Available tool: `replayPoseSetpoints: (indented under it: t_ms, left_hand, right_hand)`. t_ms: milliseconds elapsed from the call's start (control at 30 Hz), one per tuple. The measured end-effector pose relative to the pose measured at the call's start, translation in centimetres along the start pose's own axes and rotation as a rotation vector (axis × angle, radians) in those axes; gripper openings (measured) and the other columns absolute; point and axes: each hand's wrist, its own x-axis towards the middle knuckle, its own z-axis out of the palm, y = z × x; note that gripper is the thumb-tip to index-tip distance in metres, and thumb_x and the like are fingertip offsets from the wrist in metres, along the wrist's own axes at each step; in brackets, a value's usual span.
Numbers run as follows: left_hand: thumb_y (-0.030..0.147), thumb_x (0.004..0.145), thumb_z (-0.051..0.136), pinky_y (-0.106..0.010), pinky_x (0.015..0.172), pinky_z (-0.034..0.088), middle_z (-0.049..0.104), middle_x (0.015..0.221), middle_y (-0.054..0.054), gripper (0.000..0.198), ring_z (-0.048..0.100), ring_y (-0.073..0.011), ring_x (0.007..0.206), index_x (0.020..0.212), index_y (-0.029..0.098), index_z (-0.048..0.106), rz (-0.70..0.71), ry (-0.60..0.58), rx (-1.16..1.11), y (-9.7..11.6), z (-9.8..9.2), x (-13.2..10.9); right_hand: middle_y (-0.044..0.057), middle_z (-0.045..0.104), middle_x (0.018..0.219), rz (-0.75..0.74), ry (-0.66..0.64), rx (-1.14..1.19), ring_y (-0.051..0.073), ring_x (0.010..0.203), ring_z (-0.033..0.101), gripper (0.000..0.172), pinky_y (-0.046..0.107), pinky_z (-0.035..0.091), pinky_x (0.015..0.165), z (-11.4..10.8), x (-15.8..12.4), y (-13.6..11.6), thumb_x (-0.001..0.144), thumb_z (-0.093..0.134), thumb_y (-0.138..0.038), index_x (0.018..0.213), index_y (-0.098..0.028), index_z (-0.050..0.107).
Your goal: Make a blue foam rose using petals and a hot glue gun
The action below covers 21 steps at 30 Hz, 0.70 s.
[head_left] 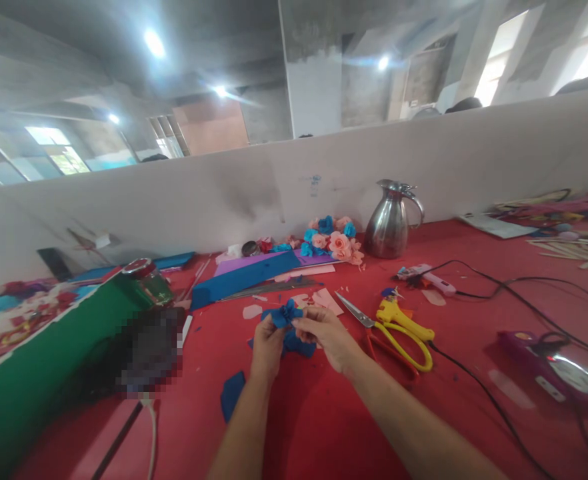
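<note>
Between my two hands is a blue paper flower (286, 313), held up over the red table. My left hand (268, 343) pinches it from the left and below. The fingers of my right hand (324, 332) close on its right edge. Blue paper pieces (299, 345) lie just beneath the hands, and another blue piece (233, 395) rests by my left forearm. To the right of my hands are scissors (404, 347) with yellow handles and a yellow glue gun (399, 319).
A steel jug (388, 223) stands at the back near finished paper flowers (339, 241). Blue paper strips (244, 279) lie ahead. Cables and a purple power strip (549, 367) occupy the right. A green divider (49, 373) and a lidded jar (148, 283) are at left.
</note>
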Motion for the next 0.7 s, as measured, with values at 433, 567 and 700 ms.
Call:
replayPoseSetpoints:
  t_ms: [433,567,700]
  left_hand:
    - [0.032,0.071,0.071,-0.025,0.056,0.044,0.055,0.051,0.001,0.022,0.054,-0.0136,0.054,0.06,0.015,0.063,-0.053,-0.078,-0.05,0.67,0.59,-0.47]
    - [0.036,0.073,0.07,-0.024,0.056,0.041,0.056,0.056,0.001,0.023,0.052,-0.0128,0.056,0.064,0.015,0.063,-0.06,-0.1,-0.067,0.8,0.73,-0.46]
    - [0.037,0.077,0.066,-0.022,0.058,0.038,0.055,0.062,0.001,0.023,0.048,-0.0113,0.061,0.068,0.016,0.063,-0.022,-0.037,0.022,0.24,0.33,-0.21]
  right_hand:
    - [-0.002,0.058,0.052,0.015,-0.034,0.055,0.008,0.049,0.044,0.03,0.023,0.033,0.053,0.35,-0.26,0.07,0.061,0.075,-0.038,0.052,-0.017,0.056]
    - [-0.001,0.058,0.053,0.019,-0.017,-0.006,0.009,0.05,0.046,0.03,0.024,0.033,0.054,0.12,-0.05,0.11,0.065,0.07,-0.042,0.055,-0.016,0.061]
    - [-0.002,0.055,0.056,-0.156,0.109,-0.054,0.011,0.053,0.045,0.022,0.025,0.034,0.054,-0.31,0.34,0.03,0.069,0.065,-0.039,0.063,-0.018,0.062]
